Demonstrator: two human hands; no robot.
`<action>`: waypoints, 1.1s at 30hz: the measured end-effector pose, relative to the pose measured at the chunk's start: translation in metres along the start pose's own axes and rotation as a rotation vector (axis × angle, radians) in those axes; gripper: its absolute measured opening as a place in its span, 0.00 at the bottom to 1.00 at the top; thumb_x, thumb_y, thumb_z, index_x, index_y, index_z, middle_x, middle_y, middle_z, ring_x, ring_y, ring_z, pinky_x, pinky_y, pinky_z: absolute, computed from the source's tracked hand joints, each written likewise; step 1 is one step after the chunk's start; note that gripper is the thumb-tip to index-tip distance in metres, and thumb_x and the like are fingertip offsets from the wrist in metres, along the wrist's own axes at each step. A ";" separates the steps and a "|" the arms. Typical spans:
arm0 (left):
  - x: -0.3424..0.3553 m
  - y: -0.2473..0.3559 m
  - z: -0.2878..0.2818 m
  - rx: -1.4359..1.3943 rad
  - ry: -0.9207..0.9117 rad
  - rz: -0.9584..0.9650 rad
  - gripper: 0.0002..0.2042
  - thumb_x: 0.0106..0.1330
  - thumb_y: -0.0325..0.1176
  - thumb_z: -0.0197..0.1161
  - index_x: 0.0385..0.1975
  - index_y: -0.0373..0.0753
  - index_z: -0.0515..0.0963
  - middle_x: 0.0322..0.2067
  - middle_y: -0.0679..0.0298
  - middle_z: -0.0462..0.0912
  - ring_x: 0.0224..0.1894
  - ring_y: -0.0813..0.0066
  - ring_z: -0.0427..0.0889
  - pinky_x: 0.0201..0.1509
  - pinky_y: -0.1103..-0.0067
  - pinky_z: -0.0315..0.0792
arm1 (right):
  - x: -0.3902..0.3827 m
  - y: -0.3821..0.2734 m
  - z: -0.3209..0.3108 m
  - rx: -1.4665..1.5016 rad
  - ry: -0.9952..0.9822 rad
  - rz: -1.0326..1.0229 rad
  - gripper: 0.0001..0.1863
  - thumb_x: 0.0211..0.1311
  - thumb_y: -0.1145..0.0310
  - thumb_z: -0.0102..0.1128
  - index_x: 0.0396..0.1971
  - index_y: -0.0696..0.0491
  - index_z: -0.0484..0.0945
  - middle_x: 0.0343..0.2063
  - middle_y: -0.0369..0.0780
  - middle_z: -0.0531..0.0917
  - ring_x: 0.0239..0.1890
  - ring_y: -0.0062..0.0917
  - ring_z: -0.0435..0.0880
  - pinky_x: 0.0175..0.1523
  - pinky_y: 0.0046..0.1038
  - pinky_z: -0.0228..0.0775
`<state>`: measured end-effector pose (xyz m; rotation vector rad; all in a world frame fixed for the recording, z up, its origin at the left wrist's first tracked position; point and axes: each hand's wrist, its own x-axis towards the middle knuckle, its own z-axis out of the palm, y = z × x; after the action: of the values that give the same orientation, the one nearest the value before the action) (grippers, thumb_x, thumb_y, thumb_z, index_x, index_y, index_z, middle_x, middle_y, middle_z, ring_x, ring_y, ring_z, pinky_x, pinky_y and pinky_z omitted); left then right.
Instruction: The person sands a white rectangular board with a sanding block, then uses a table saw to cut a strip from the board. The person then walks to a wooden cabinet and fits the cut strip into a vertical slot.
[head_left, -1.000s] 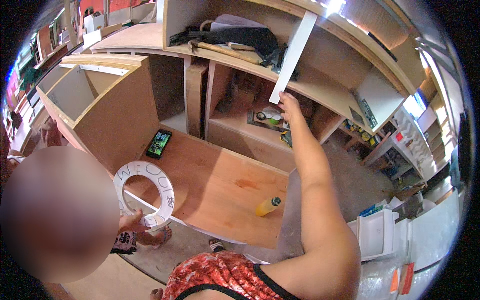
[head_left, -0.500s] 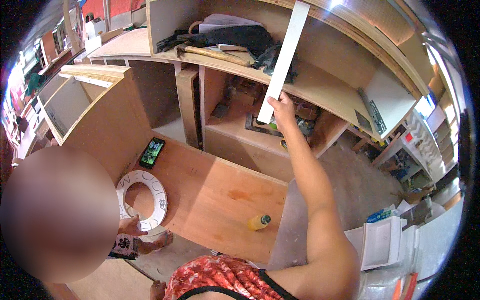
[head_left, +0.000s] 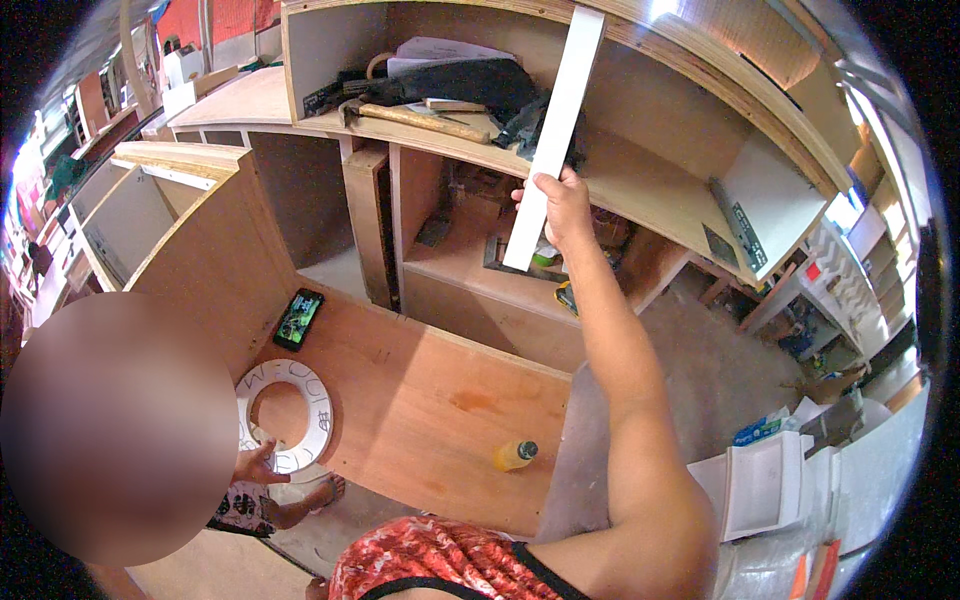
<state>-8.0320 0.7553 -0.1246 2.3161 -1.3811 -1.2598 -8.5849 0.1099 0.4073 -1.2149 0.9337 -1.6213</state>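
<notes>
My right hand (head_left: 562, 207) is closed around a long flat white strip (head_left: 562, 110), gripping it below its middle. The strip stands tilted in front of the wooden cabinet (head_left: 660, 180), its top reaching the upper edge and its lower end hanging before the lower compartment. Whether it touches the cabinet I cannot tell. Only a small part of my left hand (head_left: 317, 588) shows at the lower edge beside my red patterned top; its fingers are hidden.
A hammer (head_left: 425, 121) and black cloth lie on the cabinet shelf. A phone (head_left: 298, 319), a white ring (head_left: 318, 420) and a yellow-liquid bottle (head_left: 514, 456) rest on the wooden panel. Another person's hand (head_left: 262, 464) is beside the ring. White trays (head_left: 765, 490) stand at the right.
My right hand has shifted slightly left, and the strip's lower end has come lower. More fingers now show around the strip. The other person's hand has dropped slightly, with its fingers spread more.
</notes>
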 end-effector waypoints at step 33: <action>-0.120 0.042 0.034 -0.247 -0.011 0.117 0.20 0.67 0.39 0.65 0.54 0.33 0.80 0.41 0.55 0.87 0.41 0.68 0.85 0.47 0.73 0.79 | -0.110 0.155 0.029 -1.195 -0.996 0.064 0.38 0.61 0.61 0.68 0.71 0.55 0.67 0.67 0.51 0.73 0.68 0.43 0.73 0.72 0.37 0.65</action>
<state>-8.1105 0.8348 -0.0553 2.0383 -1.2639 -1.3267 -8.5098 0.1605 0.2380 -2.3775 1.1950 -0.0817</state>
